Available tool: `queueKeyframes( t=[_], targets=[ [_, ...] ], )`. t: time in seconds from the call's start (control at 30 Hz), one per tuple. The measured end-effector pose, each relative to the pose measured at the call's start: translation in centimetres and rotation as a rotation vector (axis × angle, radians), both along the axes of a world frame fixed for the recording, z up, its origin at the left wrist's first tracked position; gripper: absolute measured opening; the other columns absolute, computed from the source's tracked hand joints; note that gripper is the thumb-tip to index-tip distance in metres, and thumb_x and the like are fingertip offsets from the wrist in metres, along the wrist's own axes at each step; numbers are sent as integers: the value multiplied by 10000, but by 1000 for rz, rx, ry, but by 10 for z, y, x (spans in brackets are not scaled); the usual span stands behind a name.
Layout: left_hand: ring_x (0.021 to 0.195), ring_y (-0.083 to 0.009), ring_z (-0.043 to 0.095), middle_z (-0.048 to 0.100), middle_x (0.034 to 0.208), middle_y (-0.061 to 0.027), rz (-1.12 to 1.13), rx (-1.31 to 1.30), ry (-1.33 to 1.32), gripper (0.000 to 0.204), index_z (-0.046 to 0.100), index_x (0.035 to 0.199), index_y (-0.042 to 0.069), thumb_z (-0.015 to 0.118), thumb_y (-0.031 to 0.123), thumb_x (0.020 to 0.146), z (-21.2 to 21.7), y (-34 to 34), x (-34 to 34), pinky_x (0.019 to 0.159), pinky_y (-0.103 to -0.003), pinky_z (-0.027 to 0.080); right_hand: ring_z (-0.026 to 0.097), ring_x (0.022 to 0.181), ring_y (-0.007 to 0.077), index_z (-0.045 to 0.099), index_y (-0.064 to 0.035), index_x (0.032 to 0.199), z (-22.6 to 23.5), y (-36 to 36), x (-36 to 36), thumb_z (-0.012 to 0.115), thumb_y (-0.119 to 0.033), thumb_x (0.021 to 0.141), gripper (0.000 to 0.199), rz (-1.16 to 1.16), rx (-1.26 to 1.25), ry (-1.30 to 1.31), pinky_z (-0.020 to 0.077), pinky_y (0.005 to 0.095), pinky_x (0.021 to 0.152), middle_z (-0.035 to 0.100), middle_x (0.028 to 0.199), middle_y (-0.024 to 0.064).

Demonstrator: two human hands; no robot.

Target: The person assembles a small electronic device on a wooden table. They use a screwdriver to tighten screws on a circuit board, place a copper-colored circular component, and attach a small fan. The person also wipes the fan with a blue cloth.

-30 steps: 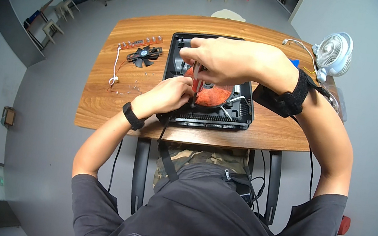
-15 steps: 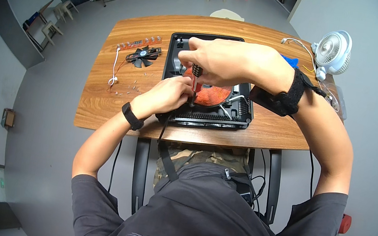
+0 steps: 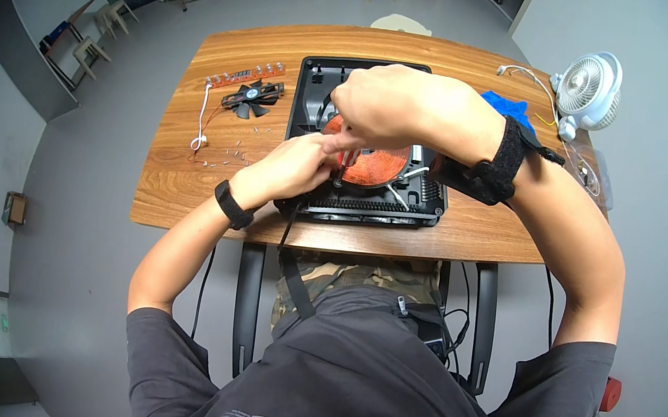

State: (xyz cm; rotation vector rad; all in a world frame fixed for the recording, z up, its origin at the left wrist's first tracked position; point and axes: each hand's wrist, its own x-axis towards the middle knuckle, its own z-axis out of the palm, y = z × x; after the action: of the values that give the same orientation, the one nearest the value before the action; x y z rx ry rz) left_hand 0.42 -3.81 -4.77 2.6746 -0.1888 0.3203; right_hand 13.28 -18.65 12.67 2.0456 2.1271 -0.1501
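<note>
A: Logging head view only. Left hand (image 3: pixel 295 168) and right hand (image 3: pixel 386 107) meet over the opened induction cooker base (image 3: pixel 368 139), a black plastic shell lying flat mid-table. Orange copper coil disc (image 3: pixel 376 165) sits in its middle, half hidden by the hands.

B: Fingers?

A: Left fingers bunched, tips pinching a thin red-handled tool (image 3: pixel 347 160), probably a screwdriver, standing near upright on the coil's 9 o'clock edge. Right hand arched above it, fingers curled and pressed together on the tool's top; can't tell the exact grip. Black wrist strap (image 3: pixel 497 158) on the right forearm, black watch band (image 3: pixel 232 204) on the left.

B: Risks?

A: My read: tip could slip off a small screw and gouge the coil winding, since the hands block the view of it. Loose screws (image 3: pixel 239 150) scattered on smooth wood at the shell's 9 o'clock could roll off.

B: Other stuff?

A: Black bladed cooling fan (image 3: pixel 252 96) with red wires at 10 o'clock, a strip of orange-brown components (image 3: pixel 248 75) beside it, white cable (image 3: pixel 204 118) below. Blue cloth (image 3: pixel 505 109) at 2 o'clock, white desk fan (image 3: pixel 589 85) beyond it. Wooden table (image 3: pixel 178 191), grained, rounded corners.
</note>
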Motion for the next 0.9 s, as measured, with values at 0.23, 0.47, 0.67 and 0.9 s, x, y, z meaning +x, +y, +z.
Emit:
queueKeyframes(
  t=[0.23,0.47,0.67,0.9],
  targets=[
    [1050,-358,656,666,1051,-138,-72,29,37,181,736,984,8,743,37,806,14,-2,0,923,-451,546,756,845,305,798,-1,912,4,2,-2,732,-444,875,449,-55,-157,-51,603,417,771,773,877,169],
    [1080,-344,647,665,1077,-121,-32,24,97,210,744,998,27,761,26,790,20,-6,-1,947,-449,536,758,806,265,818,-50,940,9,9,-5,734,-411,860,379,-179,-252,7,602,392,744,784,872,129],
    [1079,-350,645,661,1085,-119,-37,16,37,225,741,998,24,780,26,777,14,-4,-3,948,-455,540,735,852,335,734,7,1039,11,0,0,760,-437,872,475,-109,-108,43,592,431,751,753,886,179],
    [1109,-347,642,659,1095,-119,-29,24,89,249,737,1025,19,783,25,781,15,-2,-2,961,-446,541,728,857,350,733,1,1043,-12,-1,22,747,-364,906,390,46,12,82,598,440,733,753,961,175]
  ],
)
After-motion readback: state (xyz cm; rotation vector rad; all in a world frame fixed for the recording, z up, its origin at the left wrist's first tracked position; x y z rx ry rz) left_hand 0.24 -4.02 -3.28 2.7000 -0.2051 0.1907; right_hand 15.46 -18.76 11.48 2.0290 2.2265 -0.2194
